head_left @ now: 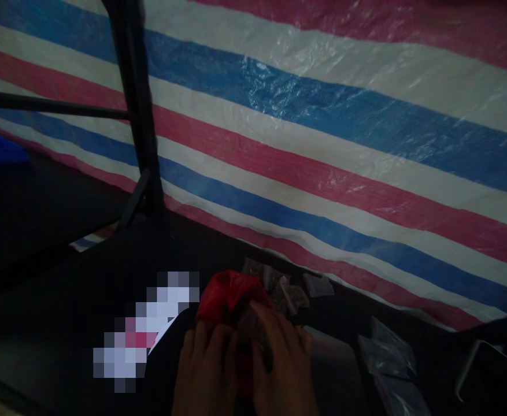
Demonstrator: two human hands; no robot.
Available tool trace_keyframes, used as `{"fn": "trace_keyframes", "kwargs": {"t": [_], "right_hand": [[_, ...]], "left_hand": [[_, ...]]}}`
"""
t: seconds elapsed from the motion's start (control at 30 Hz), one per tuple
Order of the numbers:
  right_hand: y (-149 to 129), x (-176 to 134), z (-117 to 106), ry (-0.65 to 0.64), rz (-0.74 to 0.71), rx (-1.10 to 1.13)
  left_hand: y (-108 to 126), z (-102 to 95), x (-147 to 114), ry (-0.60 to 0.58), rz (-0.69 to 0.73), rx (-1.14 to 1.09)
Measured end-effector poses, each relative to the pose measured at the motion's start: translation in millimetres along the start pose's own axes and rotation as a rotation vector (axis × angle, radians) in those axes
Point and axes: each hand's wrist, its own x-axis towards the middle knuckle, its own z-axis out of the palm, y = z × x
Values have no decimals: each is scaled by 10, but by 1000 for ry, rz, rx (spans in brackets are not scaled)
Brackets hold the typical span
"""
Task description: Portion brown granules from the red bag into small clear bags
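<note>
A red plastic bag (pixel 229 289) stands bunched up on the dark surface at the lower middle. My left hand (pixel 205 361) has its fingers curled over the near left edge of the bag. My right hand (pixel 281 352) is closed round a small clear packet (pixel 252 328) with dark contents, at the bag's mouth. The dim light hides the fingertips and most of what lies inside the bag. Just beyond it lie several small clear packets (pixel 291 294) with brownish contents.
Flat clear plastic bags (pixel 387 352) and a phone-like dark object (pixel 491 378) lie to the right. A pale flat thing (pixel 331 358) is beside my right hand. At left are a bright pixelated item (pixel 149 329) and a black metal frame (pixel 138 110). A striped plastic sheet (pixel 322 156) hangs behind.
</note>
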Motion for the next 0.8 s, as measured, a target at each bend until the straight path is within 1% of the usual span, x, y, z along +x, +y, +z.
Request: {"fn": "trace_keyframes", "kwargs": {"t": [0.07,0.1,0.23,0.27,0.3,0.37,0.43,0.5,0.53,0.6,0.67,0.7,0.73,0.8], "right_hand": [[20,-10,-12,-20,42,38],[39,-17,-24,-30,72,65],[155,-64,-111,-78,236,257],[185,-75,-142,-86,282,327],[212,-83,-177,-94,327,399],[254,-86,-269,-102,407,523],[296,-80,-402,-101,451,596],[372,-86,-575,-80,473,617],[433,-99,-669,-59,495,619],[606,-151,-836,-5,590,614],[821,-227,-938,51,725,572],[930,-266,-958,82,765,515],[1029,-301,-958,116,776,439],[1189,-356,-921,194,723,271]], "left_hand": [[-31,6,-21,59,7,-10],[-61,2,-30,101,33,-8],[-171,-44,-17,383,204,37],[-170,-61,1,444,242,25],[-149,-80,22,481,282,-4],[-54,-121,67,510,372,-87],[88,-152,97,522,459,-160],[230,-157,102,521,490,-195],[287,-146,95,520,479,-202],[356,-100,67,512,417,-208],[365,-35,33,523,343,-231],[352,-1,18,533,315,-244],[333,32,5,543,290,-256],[282,92,-11,557,264,-265]]}}
